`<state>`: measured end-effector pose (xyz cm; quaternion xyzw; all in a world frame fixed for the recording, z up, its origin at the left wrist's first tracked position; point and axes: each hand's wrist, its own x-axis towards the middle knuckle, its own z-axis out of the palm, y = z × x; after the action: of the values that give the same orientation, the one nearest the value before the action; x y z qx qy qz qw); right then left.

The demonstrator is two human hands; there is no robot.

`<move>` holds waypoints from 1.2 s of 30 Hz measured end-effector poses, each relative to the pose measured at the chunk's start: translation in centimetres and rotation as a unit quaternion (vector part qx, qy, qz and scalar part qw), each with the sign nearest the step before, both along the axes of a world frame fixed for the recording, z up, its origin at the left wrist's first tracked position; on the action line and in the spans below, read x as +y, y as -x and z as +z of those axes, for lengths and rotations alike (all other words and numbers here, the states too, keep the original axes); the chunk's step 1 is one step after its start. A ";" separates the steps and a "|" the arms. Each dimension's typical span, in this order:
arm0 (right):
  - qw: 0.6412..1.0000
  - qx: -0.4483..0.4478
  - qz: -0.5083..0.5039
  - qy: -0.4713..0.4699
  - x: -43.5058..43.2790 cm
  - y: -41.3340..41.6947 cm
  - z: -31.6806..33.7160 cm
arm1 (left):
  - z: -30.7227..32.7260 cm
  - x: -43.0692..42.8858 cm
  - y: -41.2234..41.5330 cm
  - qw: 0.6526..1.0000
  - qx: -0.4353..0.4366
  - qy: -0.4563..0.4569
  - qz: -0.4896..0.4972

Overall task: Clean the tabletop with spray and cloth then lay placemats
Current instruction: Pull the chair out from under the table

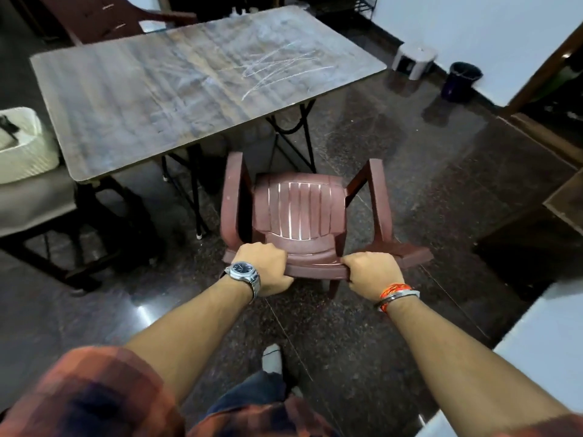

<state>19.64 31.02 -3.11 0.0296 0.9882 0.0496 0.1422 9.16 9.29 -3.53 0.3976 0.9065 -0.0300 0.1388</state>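
A brown wood-grain tabletop [151, 99] on black folding legs fills the upper left, with white scribble marks [280, 70] on its far right part. In front of the table's near right corner stands a maroon plastic armchair [299, 209], facing the table. My left hand [265, 266], with a wristwatch, grips the left end of the chair's top back rail. My right hand [372, 272], with an orange thread and a metal bangle at the wrist, grips the right end of the same rail. No spray, cloth or placemat shows.
A white woven basket [22, 149] sits on a grey seat left of the table. Another maroon chair [104, 17] stands behind the table. A white stool [415, 59] and a dark bin [462, 80] stand by the far wall. Dark speckled floor spreads to the right.
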 end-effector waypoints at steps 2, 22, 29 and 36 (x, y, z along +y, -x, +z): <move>0.999 -0.001 0.031 0.007 1.4 -0.1 -0.2 | 0.0 0.6 -0.9 1.000 0.005 -0.014 0.023; 0.980 -0.040 0.195 -0.016 19.5 11.4 0.0 | -0.1 17.0 1.1 0.985 -0.009 -0.060 0.163; 0.970 -0.013 0.242 -0.004 23.1 16.6 -0.3 | -0.2 20.7 4.5 0.977 0.024 -0.038 0.209; 0.944 0.092 0.309 0.062 24.7 21.6 -0.6 | -0.6 22.4 9.1 0.964 0.054 0.016 0.261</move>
<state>-2.01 55.77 -3.75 -0.2819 0.9586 0.0264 0.0296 0.08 31.70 -4.15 0.1429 0.9844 -0.0284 0.0986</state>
